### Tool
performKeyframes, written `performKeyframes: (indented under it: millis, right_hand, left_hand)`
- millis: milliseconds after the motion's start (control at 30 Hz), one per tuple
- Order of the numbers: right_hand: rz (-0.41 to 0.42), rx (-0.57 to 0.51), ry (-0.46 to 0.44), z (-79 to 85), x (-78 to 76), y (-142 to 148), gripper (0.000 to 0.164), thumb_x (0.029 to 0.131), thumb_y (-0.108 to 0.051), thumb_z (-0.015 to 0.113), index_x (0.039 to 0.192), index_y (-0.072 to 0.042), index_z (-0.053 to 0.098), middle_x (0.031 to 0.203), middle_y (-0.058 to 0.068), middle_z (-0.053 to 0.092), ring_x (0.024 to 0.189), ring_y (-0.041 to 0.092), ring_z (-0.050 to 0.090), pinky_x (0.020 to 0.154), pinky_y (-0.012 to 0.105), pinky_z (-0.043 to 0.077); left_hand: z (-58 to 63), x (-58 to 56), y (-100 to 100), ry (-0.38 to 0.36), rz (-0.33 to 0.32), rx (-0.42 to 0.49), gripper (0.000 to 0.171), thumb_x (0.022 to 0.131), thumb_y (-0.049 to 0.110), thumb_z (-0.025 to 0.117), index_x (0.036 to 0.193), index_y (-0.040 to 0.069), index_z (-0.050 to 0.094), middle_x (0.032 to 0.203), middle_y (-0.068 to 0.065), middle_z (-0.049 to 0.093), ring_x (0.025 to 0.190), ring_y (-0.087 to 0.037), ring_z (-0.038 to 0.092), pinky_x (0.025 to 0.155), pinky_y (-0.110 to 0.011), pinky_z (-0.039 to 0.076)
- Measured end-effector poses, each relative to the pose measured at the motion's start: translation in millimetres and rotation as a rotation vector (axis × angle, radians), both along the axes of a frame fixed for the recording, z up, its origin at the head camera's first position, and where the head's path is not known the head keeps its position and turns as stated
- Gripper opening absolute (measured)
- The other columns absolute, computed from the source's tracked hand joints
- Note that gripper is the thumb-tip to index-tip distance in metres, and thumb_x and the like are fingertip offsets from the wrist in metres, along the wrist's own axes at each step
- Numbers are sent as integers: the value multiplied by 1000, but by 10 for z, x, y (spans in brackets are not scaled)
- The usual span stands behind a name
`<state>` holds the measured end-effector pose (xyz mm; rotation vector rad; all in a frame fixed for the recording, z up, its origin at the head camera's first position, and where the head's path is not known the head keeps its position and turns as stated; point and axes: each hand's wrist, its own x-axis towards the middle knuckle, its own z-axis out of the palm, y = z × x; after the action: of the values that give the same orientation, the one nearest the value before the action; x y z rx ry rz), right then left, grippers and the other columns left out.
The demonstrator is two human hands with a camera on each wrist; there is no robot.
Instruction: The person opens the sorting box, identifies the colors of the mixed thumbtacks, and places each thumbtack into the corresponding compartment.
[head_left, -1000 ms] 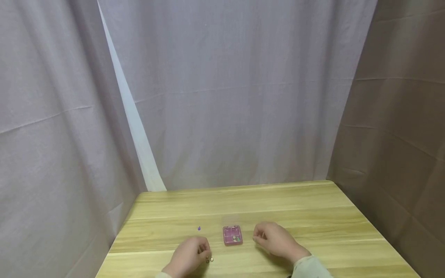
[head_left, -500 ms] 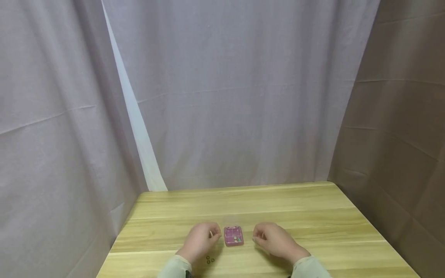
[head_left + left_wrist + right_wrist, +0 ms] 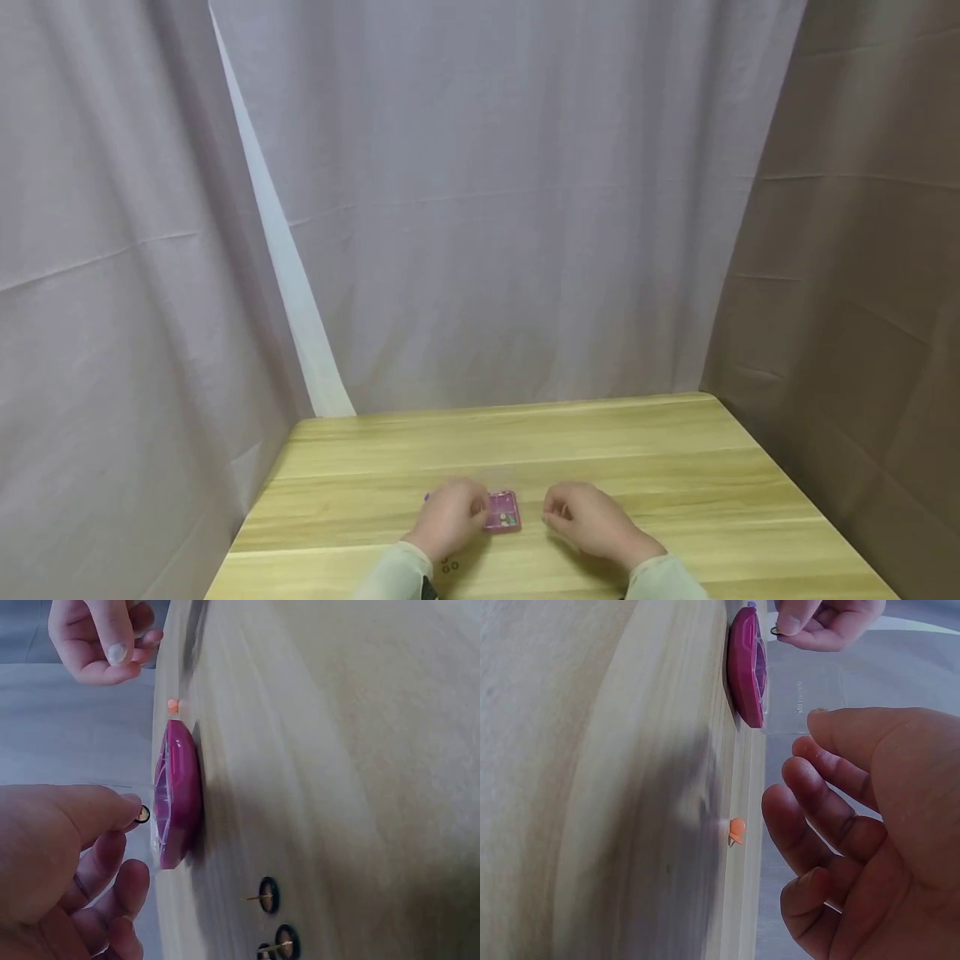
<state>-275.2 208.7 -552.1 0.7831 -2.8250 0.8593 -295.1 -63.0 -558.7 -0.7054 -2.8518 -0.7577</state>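
My left hand (image 3: 448,518) pinches a small round black-rimmed gold stud (image 3: 142,814) between thumb and forefinger. In the head view this hand overlaps the left edge of a pink compartment box (image 3: 502,512); the left wrist view puts the stud close over its compartments. The box's clear lid (image 3: 804,697) stands open. Small green and pale pieces (image 3: 507,520) lie in its front right compartment. Two similar studs (image 3: 268,895) with gold pins lie on the table, and part of a third shows. My right hand (image 3: 588,518) hovers right of the box, fingers loosely curled, holding nothing.
An orange piece (image 3: 737,829) with a thin metal point lies on the wooden table (image 3: 637,442), near my right hand. A tiny purple piece (image 3: 427,497) sits left of the box, partly behind my left hand. Grey curtains (image 3: 487,250) surround the table.
My left hand has moved from the studs at the front, up and to the right, to the box's left edge, carrying one stud. My right hand keeps its place.
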Motion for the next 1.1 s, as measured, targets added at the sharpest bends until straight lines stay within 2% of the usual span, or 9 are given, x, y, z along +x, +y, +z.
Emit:
performKeyframes:
  millis: [367,500,533,633,733,767,800,933,1100]
  right_hand:
    - [-6,8,25,24,-17,27,10,90,-30,68,82,-34,63,77,-18,60,68,2,53,62,30,51]
    - [-13,-1,2,26,11,48,9,90,-30,68,83,-33,64,77,-17,60,66,3,53,60,29,51]
    - [-16,-3,-2,22,19,56,9,91,-31,68,83,-33,64,77,-17,60,66,3,53,60,29,51]
    - [-24,-10,-21,1,39,74,8,91,-32,68,84,-33,64,77,-17,61,66,4,53,60,29,50]
    - [-26,-4,-33,-36,37,75,8,91,-32,67,84,-33,63,78,-17,60,68,3,53,61,28,50]
    - [-24,-2,-33,-49,35,74,8,91,-32,67,84,-33,64,78,-18,60,68,3,53,61,28,51]
    - [-21,1,-32,-60,32,73,8,91,-33,67,84,-34,64,79,-18,61,69,3,53,62,28,51]
    - [-13,0,-9,-94,2,61,7,91,-32,68,84,-33,65,78,-18,61,70,3,53,63,29,51]
    - [-18,0,6,-110,-41,52,8,90,-33,68,84,-35,64,77,-20,60,69,2,53,62,28,51]
  left_hand:
    - [-11,38,-48,3,-22,45,5,83,25,75,86,23,71,74,14,63,60,-1,49,54,-23,48]
    - [-18,105,-222,-39,-40,85,4,85,25,73,85,22,70,68,15,59,59,-3,50,52,-26,49]
    - [-21,133,-282,-38,-41,86,4,85,25,73,85,23,69,67,16,59,59,-2,51,59,-30,53]
    - [-35,241,-485,-49,-50,80,7,85,25,73,82,24,67,68,16,60,62,-1,52,65,-34,56]
    - [-59,352,-677,-80,-68,61,9,84,27,74,81,24,66,70,16,62,64,-1,53,67,-33,56]
    - [-65,387,-727,-101,-76,57,9,83,27,74,81,24,66,71,16,62,65,-1,54,62,-30,54]
    - [-71,414,-767,-115,-87,55,9,82,27,75,82,23,67,71,15,63,65,-1,54,62,-30,53]
    - [-84,476,-854,-158,-122,65,10,81,25,74,88,21,69,69,15,64,65,-1,55,63,-29,53]
    - [-82,472,-844,-130,-138,65,12,79,21,76,89,23,69,69,16,62,64,0,53,62,-26,51]
